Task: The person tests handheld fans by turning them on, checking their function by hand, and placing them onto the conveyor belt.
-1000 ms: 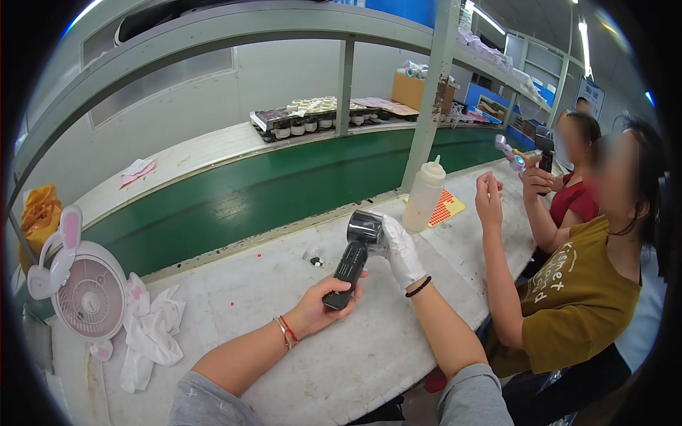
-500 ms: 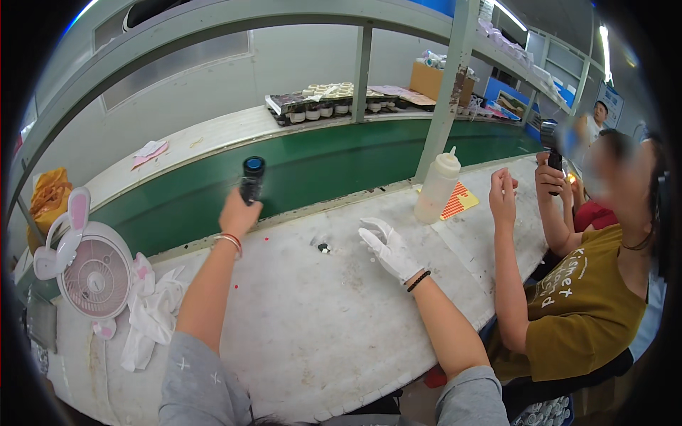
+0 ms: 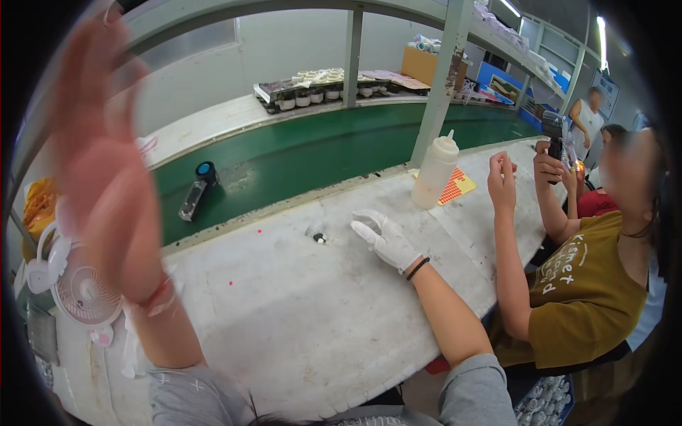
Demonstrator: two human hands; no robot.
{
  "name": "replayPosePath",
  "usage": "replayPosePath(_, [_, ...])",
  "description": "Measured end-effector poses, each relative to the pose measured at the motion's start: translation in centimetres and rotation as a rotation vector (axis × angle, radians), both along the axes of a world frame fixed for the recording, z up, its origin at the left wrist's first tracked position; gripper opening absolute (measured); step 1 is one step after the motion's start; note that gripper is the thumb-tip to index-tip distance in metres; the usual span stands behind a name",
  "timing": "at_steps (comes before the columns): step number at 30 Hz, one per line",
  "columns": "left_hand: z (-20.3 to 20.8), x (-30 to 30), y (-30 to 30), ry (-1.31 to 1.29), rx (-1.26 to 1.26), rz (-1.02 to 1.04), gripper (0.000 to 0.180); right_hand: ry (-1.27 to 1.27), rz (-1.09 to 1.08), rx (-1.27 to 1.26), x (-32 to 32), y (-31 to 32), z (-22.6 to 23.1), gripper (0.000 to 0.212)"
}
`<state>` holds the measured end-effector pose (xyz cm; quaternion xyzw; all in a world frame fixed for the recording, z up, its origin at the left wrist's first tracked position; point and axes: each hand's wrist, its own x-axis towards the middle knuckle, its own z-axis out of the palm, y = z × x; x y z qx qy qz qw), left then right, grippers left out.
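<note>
My left hand [image 3: 110, 170], bare with a red band at the wrist, is raised at the left and blurred by motion. Its fingers stretch upward and it holds nothing. A black handled device with a round, blue-centred head [image 3: 199, 190] lies on the green conveyor belt [image 3: 298, 155], to the right of that hand. My right hand [image 3: 386, 241] wears a white glove and a dark bead bracelet. It rests over the worktable [image 3: 298, 305], thumb and fingers apart, with nothing seen between them. A small black-and-white piece [image 3: 320, 238] sits just left of its fingertips.
A squeeze bottle [image 3: 435, 174] stands beyond my right hand by a yellow card with red dots [image 3: 458, 186]. A white-and-pink fan [image 3: 87, 295] is at the left. A metal post [image 3: 442, 92] rises behind the bottle. A co-worker at the right holds a similar device [image 3: 555, 135].
My left hand has let go of the black device, which now lies on the belt. The hand has swung up and left. My right hand has hardly moved.
</note>
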<state>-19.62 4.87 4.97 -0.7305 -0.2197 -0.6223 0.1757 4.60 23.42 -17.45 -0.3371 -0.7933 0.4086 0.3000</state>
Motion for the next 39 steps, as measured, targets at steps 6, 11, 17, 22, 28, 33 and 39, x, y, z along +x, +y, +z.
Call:
replayPosePath(6, [-0.2, -1.3, -6.4, -0.069, -0.091, -0.023, 0.059, 0.009, 0.068, -0.046, -2.3, -1.7, 1.1, 0.042])
replayPosePath(11, [0.0, 0.7, -7.7, -0.063, -0.185, -0.134, 0.052, 0.041, 0.067, 0.006, -1.3, -1.1, 0.4, 0.039])
replayPosePath(17, [1.2, 2.5, -9.3, -0.081, -0.339, -0.194, 0.044, -0.036, 0.075, 0.022, -1.1, -1.4, 0.8, 0.03])
replayPosePath(22, [1.3, 3.6, -9.5, -0.144, -0.427, -0.27, 0.037, -0.046, 0.073, -0.037, -1.4, -1.7, 0.9, 0.03])
replayPosePath(28, [0.9, 3.7, -10.8, -0.189, -0.509, -0.406, 0.028, -0.08, 0.079, -0.023, -1.8, -1.8, 0.8, 0.033])
replayPosePath(33, [2.3, 6.5, -10.0, -0.194, -0.572, -0.514, 0.021, -0.064, 0.085, -0.032, -1.4, -1.7, 1.0, 0.034])
replayPosePath(39, [6.2, 7.3, -6.9, -0.214, -0.642, -0.638, 0.013, -0.041, 0.097, 0.007, -1.2, -2.6, 1.6, 0.033])
